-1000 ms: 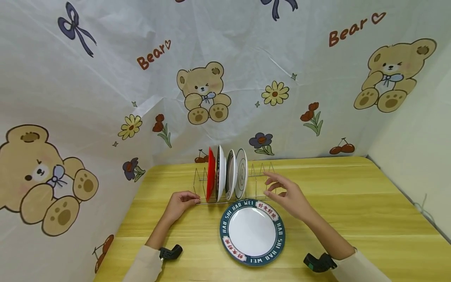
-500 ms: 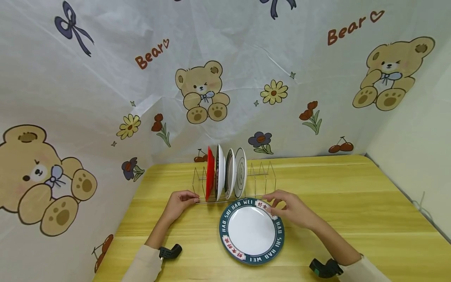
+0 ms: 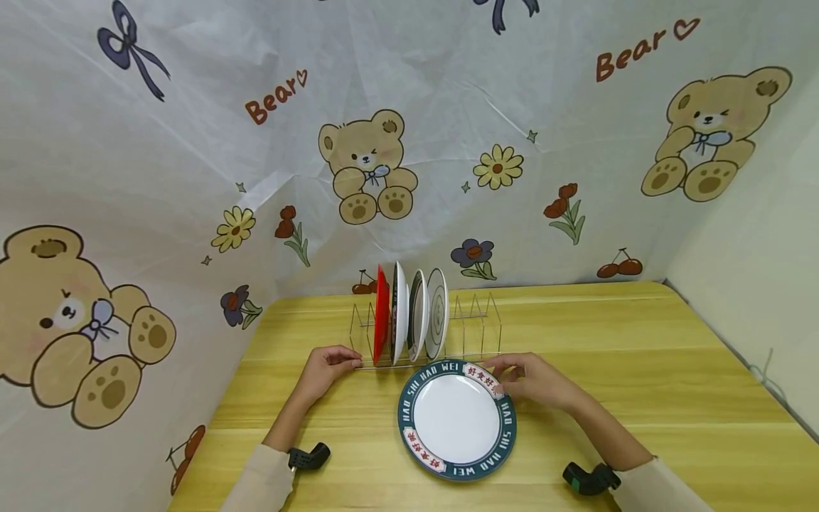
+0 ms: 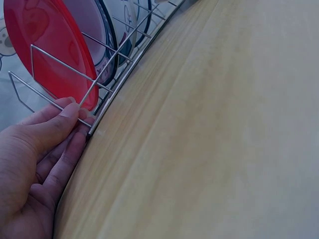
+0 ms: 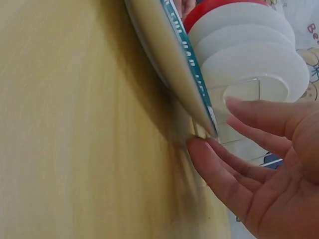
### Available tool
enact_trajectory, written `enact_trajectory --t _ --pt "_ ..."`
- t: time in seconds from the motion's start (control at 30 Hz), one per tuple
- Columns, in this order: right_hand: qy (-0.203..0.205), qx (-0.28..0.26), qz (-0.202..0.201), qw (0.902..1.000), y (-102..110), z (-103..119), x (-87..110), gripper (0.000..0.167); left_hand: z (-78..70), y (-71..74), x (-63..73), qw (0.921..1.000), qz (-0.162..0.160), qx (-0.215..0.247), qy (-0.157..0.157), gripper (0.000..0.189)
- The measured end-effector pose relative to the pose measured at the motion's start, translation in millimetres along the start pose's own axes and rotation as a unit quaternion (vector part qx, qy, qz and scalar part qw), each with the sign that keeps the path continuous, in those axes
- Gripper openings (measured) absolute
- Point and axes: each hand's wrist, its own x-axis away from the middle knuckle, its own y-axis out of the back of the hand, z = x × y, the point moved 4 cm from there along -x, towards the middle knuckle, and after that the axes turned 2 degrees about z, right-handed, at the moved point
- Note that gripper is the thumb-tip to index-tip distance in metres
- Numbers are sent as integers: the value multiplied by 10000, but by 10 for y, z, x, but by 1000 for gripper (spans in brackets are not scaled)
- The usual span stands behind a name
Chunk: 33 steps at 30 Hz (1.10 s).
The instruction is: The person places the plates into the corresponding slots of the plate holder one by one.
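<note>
A wire plate rack stands on the table, holding a red plate and several white plates upright. My left hand pinches the wire at the rack's front left corner, thumb and fingers meeting on it in the left wrist view. In front of the rack lies a plate with a green lettered rim. My right hand is at this plate's upper right rim, close to the rack's front right end. Its thumb and fingers are apart around the rim's edge in the right wrist view.
The wooden table extends to the right of the rack. A bear-print cloth hangs behind and to the left. A pale wall borders the right side.
My right hand has come down from the rack's right end toward me, to the green-rimmed plate's upper right edge. The left hand keeps its hold on the rack's corner.
</note>
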Motion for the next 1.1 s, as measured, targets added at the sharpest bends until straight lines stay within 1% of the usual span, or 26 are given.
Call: enact_trajectory --t 0.07,0.13,0.27,0.4,0.47,0.53,0.63,0.73,0.8,0.93,1.03,1.1 --pt "41 -63 242 9997 -26 -43 -10 43 5 3 -2 10000 1 10 10 15" --pt "142 -5 394 9991 -53 -80 -20 45 11 6 0 10000 -9 15 12 15" --pt "294 -15 515 9982 -96 -108 -28 46 18 9 6 10000 -51 -8 25 14" --pt "316 -203 648 9972 -112 -84 -15 47 17 5 10 10000 -59 -44 43 15" --pt "261 -417 826 9954 -118 -71 1 47 11 3 10 10000 -49 -32 41 15" --pt "169 -618 1048 9924 -126 -64 17 49 8 4 7 10000 -49 -21 43 15" --pt "83 -1030 1472 9837 -146 -50 42 51 9 4 0 10000 -49 -22 69 15" --pt "108 -1301 1791 9751 -153 -31 61 54 63 6 -17 9999 -70 -67 87 14" --pt "133 -1424 1884 9716 -139 -14 71 55 131 13 -31 9999 -91 -89 91 14" --pt "199 -1455 1850 9717 -69 15 93 55 252 27 -53 9998 -132 -71 93 15" --pt "256 -1485 1820 9717 0 33 116 56 288 32 -58 9999 -139 9 101 15" --pt "258 -1573 1868 9694 47 47 137 58 295 33 -60 9998 -138 49 102 16"
